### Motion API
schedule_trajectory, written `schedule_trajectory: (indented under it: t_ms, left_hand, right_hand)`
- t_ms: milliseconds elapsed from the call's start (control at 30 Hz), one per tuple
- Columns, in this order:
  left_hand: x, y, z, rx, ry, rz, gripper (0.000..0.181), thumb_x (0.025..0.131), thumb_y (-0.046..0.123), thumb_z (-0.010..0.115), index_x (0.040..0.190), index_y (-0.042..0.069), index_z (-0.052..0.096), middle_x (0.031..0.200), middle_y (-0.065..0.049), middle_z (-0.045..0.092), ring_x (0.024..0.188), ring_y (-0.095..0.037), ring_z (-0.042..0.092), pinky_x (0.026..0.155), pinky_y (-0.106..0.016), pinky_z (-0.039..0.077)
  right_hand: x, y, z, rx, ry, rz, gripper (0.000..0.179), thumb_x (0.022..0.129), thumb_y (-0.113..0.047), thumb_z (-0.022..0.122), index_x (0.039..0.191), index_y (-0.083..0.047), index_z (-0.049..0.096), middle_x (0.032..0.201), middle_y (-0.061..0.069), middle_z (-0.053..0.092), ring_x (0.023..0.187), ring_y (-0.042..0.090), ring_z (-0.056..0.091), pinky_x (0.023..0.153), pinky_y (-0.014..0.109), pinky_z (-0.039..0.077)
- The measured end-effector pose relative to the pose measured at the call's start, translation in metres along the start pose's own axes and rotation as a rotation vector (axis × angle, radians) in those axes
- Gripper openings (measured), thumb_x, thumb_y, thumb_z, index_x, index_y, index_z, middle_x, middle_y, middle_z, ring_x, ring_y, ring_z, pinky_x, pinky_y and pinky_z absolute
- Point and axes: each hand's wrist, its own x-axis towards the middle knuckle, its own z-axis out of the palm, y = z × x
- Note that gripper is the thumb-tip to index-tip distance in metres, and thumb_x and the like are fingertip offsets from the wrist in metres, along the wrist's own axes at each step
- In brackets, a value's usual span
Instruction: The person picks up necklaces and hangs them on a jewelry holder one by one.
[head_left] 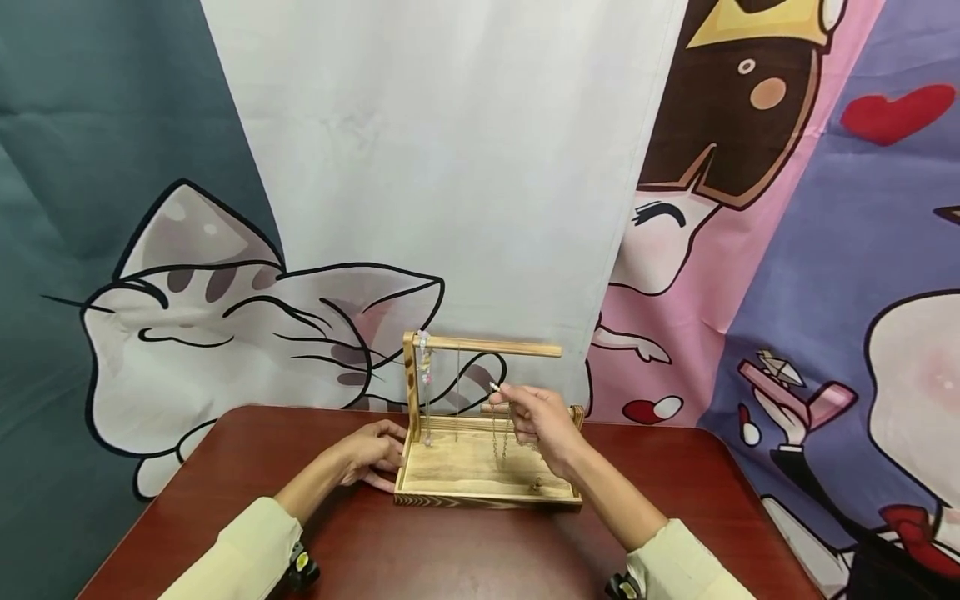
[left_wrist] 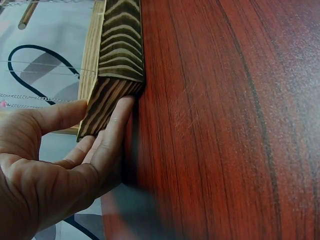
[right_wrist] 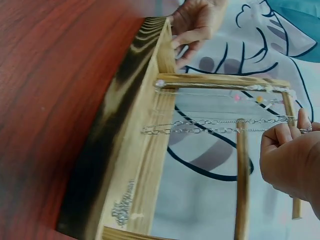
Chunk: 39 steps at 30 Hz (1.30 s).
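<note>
A wooden jewelry stand [head_left: 487, 501] with a tray base and a raised bar sits on the table. My left hand [head_left: 371, 454] grips the tray's left side; in the left wrist view the thumb lies against one side of the wood [left_wrist: 120, 45] and the fingers at its underside. Between thumb and fingers, my right hand [head_left: 543, 421] pinches a chain necklace [right_wrist: 200, 130]. Its links hang down over the tray, below the upper bar [head_left: 495, 345]. A beaded necklace [head_left: 426, 367] and a thin chain [head_left: 457, 392] hang from that bar, left of my right hand.
A small heap of chain [right_wrist: 123, 202] lies in the tray's right part. A shorter, lower bar [right_wrist: 242, 190] belongs to the stand. The red-brown wooden table [head_left: 465, 550] ends close behind the stand, where a cartoon-printed curtain [head_left: 465, 167] hangs.
</note>
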Motion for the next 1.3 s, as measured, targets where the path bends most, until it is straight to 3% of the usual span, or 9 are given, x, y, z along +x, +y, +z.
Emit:
schedule_trajectory:
  t_ms: [400, 700, 933, 1167, 1300]
  left_hand:
    - [-0.003, 0.0, 0.0, -0.006, -0.008, 0.0, 0.058, 0.092, -0.012, 0.066, 0.147, -0.006, 0.047, 0.131, -0.026, 0.066, 0.099, -0.03, 0.079, 0.079, -0.056, 0.074]
    - [-0.004, 0.001, 0.001, -0.005, -0.004, -0.007, 0.058, 0.093, -0.011, 0.065, 0.148, -0.006, 0.047, 0.131, -0.026, 0.066, 0.099, -0.03, 0.078, 0.079, -0.055, 0.074]
    - [-0.004, 0.002, -0.001, -0.017, 0.012, -0.016, 0.058, 0.091, -0.01, 0.066, 0.147, -0.006, 0.048, 0.13, -0.025, 0.066, 0.1, -0.031, 0.077, 0.078, -0.055, 0.074]
    - [-0.003, 0.002, -0.001, -0.013, 0.005, -0.014, 0.059, 0.091, -0.011, 0.066, 0.147, -0.006, 0.048, 0.131, -0.026, 0.065, 0.1, -0.03, 0.077, 0.077, -0.055, 0.074]
    - [-0.002, 0.002, -0.001, -0.013, 0.003, -0.016, 0.06, 0.091, -0.011, 0.066, 0.147, -0.006, 0.047, 0.131, -0.027, 0.065, 0.099, -0.03, 0.077, 0.077, -0.055, 0.074]
  right_hand:
    - [0.003, -0.037, -0.012, 0.077, 0.033, -0.047, 0.024, 0.114, -0.025, 0.065, 0.104, -0.024, 0.087, 0.06, -0.011, 0.039, 0.056, 0.005, 0.029, 0.052, 0.018, 0.024]
    - [0.005, -0.054, -0.022, 0.113, 0.131, -0.081, 0.025, 0.115, -0.028, 0.066, 0.1, -0.023, 0.086, 0.061, -0.012, 0.04, 0.056, 0.004, 0.033, 0.051, 0.017, 0.027]
    - [0.008, -0.073, -0.027, 0.142, 0.137, -0.143, 0.028, 0.116, -0.025, 0.065, 0.098, -0.026, 0.087, 0.068, -0.011, 0.047, 0.057, 0.003, 0.034, 0.052, 0.016, 0.027]
    - [0.008, -0.092, -0.036, 0.159, 0.156, -0.197, 0.029, 0.115, -0.022, 0.065, 0.096, -0.026, 0.087, 0.084, -0.012, 0.063, 0.056, 0.003, 0.035, 0.052, 0.016, 0.03]
    - [0.009, -0.1, -0.042, 0.182, 0.19, -0.227, 0.027, 0.115, -0.022, 0.066, 0.099, -0.025, 0.087, 0.082, -0.012, 0.063, 0.054, 0.002, 0.034, 0.051, 0.015, 0.029]
